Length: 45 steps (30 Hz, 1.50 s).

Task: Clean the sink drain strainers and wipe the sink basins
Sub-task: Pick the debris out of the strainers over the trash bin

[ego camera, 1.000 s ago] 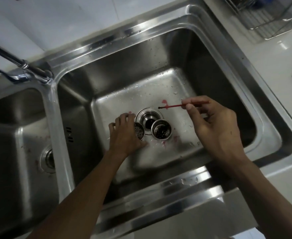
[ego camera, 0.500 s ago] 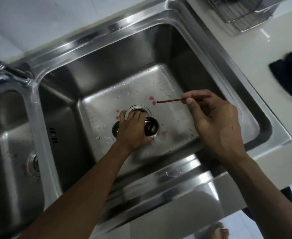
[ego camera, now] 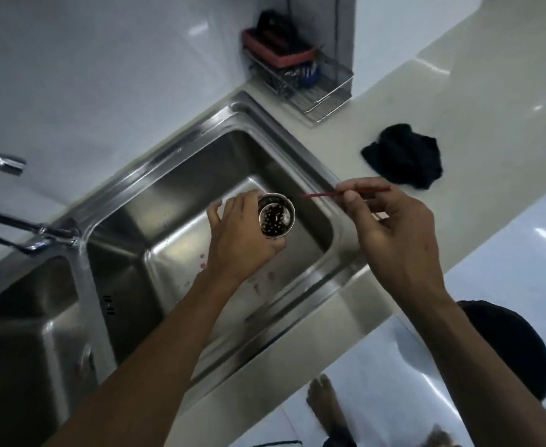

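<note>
Strainer (ego camera: 276, 219) came up off the drain since half a second back. Left hand (ego camera: 239, 240) gripped it, fingers curled round, above the right basin (ego camera: 181, 201). Right hand (ego camera: 394, 227) pinched a red stick (ego camera: 323, 194), tip just beside the rim. Strainer-cleaning step; next probably needed the tip poked into the clogged holes.

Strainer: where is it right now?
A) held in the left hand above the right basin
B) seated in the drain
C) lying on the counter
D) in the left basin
A: the left hand grips the strainer up above the right basin; the right hand pinches a thin red stick.
</note>
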Each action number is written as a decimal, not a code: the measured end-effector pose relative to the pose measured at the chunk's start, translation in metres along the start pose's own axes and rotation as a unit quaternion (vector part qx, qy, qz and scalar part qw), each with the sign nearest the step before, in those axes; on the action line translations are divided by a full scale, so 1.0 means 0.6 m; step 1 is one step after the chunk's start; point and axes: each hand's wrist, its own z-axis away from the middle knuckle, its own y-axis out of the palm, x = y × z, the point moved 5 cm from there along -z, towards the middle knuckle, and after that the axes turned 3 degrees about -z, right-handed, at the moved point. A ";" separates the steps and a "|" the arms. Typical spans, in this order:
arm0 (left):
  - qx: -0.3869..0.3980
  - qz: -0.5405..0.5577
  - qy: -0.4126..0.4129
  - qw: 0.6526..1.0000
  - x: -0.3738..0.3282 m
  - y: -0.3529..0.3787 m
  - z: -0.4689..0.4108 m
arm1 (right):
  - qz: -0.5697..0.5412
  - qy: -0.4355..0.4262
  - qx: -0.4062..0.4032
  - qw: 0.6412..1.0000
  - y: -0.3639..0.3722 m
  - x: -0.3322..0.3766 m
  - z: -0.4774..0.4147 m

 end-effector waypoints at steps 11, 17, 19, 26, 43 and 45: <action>-0.014 0.095 0.175 0.980 -0.488 0.034 -0.013 | -0.039 0.065 -0.199 0.977 -0.413 -0.062 0.099; 0.073 0.168 0.238 0.954 -0.706 0.192 0.066 | -0.002 0.119 -0.250 0.961 -0.595 -0.191 0.193; 0.115 0.187 0.240 0.945 -0.737 0.269 0.098 | 0.010 0.143 -0.253 0.957 -0.626 -0.263 0.229; 0.175 0.166 0.262 0.934 -0.719 0.544 0.204 | 0.010 0.210 -0.245 0.946 -0.590 -0.545 0.348; 0.272 0.086 0.278 0.917 -0.665 0.850 0.320 | 0.056 0.286 -0.284 0.913 -0.501 -0.839 0.464; 0.272 0.085 0.290 0.914 -0.670 0.853 0.324 | 0.062 0.302 -0.277 0.910 -0.491 -0.845 0.460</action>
